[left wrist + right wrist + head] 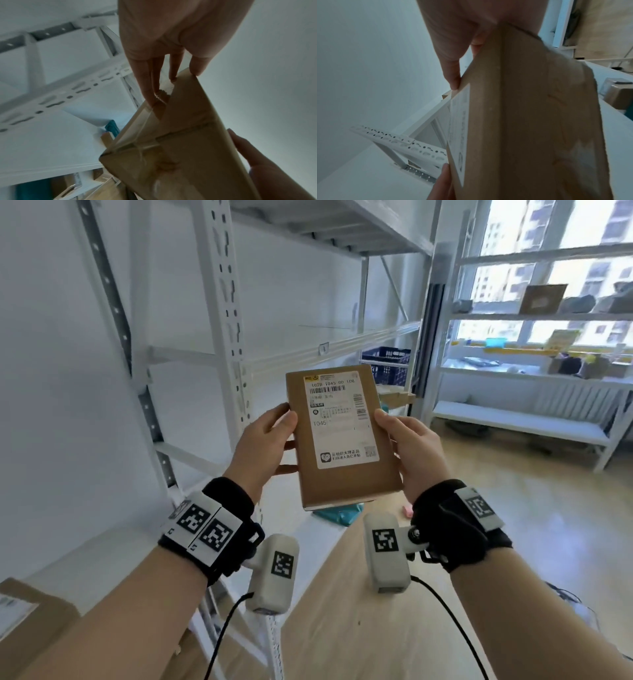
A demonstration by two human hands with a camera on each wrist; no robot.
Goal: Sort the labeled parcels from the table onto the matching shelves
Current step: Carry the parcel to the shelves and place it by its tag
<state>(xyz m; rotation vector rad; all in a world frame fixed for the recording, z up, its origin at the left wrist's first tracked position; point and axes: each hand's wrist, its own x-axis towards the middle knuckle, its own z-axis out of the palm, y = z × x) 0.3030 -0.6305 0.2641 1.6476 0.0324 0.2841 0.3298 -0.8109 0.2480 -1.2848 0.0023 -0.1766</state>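
Note:
A flat brown cardboard parcel [342, 436] with a white shipping label reading T045 is held up in front of the white metal shelving [226, 344]. My left hand [263, 440] grips its left edge, thumb on the front and fingers behind. My right hand [411, 443] grips the right edge the same way. In the left wrist view the parcel's taped underside [185, 142] shows, with my left fingers [150, 81] pressed against it. The right wrist view shows the parcel's side and label edge [522, 121], with my right thumb [452, 73] on the label face.
A small tag [323, 348] hangs on the rail of the shelf behind the parcel. A blue crate [387, 364] and cardboard pieces sit farther back on it. A teal package [337, 515] lies on the lower shelf. A brown box [30, 621] is at bottom left. Window shelves [534, 316] hold parcels.

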